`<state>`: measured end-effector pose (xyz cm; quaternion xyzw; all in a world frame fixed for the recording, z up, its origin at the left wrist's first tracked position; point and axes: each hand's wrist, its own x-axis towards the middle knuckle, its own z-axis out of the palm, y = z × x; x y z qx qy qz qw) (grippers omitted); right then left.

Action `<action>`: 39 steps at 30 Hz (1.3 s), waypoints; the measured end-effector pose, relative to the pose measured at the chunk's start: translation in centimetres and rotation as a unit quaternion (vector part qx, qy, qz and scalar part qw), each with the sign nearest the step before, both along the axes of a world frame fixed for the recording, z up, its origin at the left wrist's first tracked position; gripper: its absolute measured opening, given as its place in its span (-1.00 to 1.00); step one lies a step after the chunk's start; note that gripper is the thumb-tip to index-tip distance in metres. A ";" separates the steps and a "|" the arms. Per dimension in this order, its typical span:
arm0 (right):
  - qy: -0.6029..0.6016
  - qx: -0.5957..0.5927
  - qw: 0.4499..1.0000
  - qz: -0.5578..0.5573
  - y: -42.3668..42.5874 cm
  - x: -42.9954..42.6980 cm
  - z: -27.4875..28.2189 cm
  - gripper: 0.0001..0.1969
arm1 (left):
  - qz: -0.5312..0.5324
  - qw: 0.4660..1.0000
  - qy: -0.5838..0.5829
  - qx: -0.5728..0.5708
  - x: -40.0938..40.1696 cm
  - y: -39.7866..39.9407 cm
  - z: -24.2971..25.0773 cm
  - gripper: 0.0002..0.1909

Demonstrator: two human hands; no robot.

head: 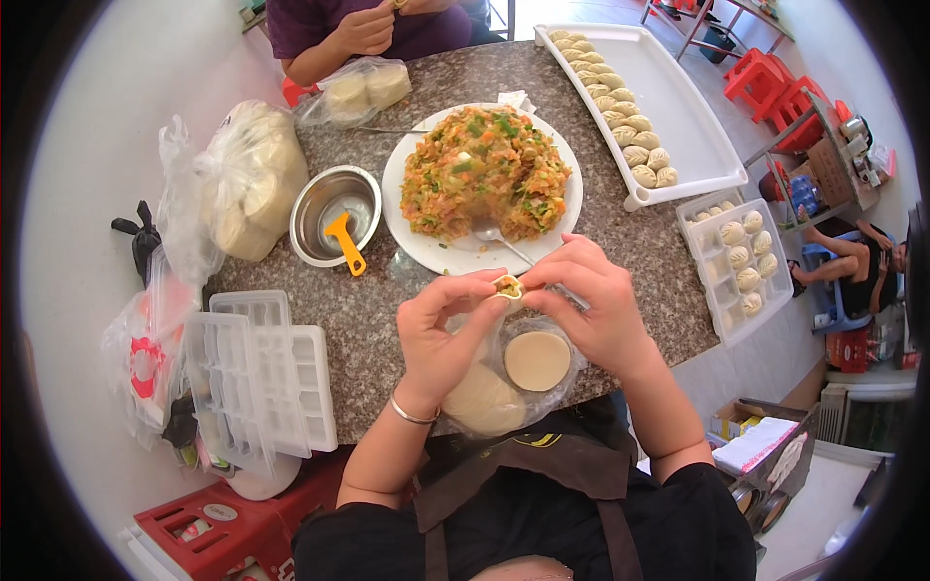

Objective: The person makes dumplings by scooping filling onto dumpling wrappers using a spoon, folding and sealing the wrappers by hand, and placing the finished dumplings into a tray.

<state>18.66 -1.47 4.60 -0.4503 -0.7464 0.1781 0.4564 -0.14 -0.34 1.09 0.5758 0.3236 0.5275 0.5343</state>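
Observation:
Between my left hand [452,328] and my right hand [590,305], the fingertips pinch a half-folded dumpling [509,287] with vegetable filling showing in its opening. Just below lie round dough wrappers [538,361] in a clear plastic bag. Beyond my hands stands a white plate [396,218] heaped with chopped orange and green filling [483,171]. A metal spoon [488,231] rests in the filling, its handle reaching behind my right hand. To the left, a steel bowl [300,225] holds a yellow-orange scraper [345,243].
Pleated dumplings line a white tray [686,109] at the back right; a compartment box [755,323] holds more. Bagged wrappers [254,181] and stacked plastic trays [312,392] stand left. Across the granite table [349,305], a person's hands [367,27] hold something small. Another person sits far right.

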 end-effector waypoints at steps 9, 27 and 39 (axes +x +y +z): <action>0.110 -0.165 0.980 0.031 0.1 0.6 0.2 -0.95 | -0.026 0.999 -0.039 0.012 0.1 0.3 -0.2 -0.78; 0.050 -0.065 0.997 -0.003 0.0 0.3 -0.5 -0.92 | -0.020 0.997 -0.071 -0.014 0.5 0.1 -0.4 -0.78; -0.036 0.017 0.999 -0.001 0.2 -0.2 -0.1 -0.91 | 0.010 1.000 -0.010 -0.010 0.4 -0.3 0.0 -0.82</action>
